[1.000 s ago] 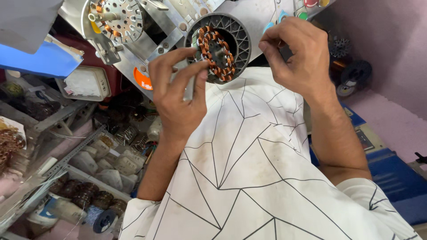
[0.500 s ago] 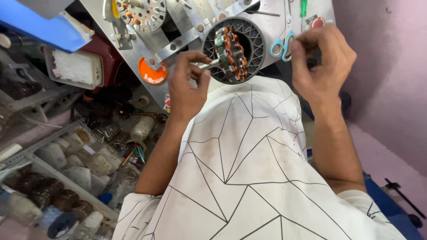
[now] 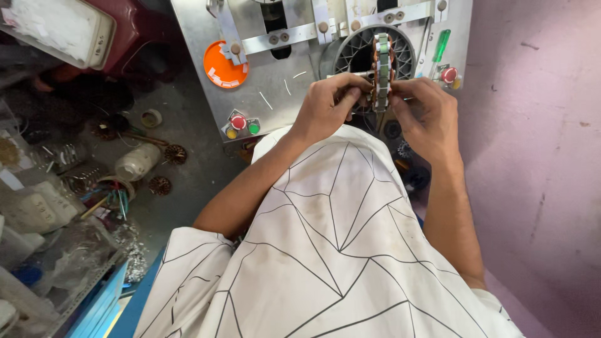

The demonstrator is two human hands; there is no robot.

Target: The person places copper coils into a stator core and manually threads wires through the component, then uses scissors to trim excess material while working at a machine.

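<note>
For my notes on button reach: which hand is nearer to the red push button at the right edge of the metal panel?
Right. The right hand is just below and left of the red push button. The left hand is farther left, beyond the copper-wound stator.

Both hands (image 3: 375, 109) raised, fingers pinched

Now I see the wound stator (image 3: 381, 72) turned edge-on between both hands, no longer face-up. My right hand (image 3: 426, 119) comes in to grip it, and my left hand (image 3: 325, 106) perhaps holds a thin tool.
</note>
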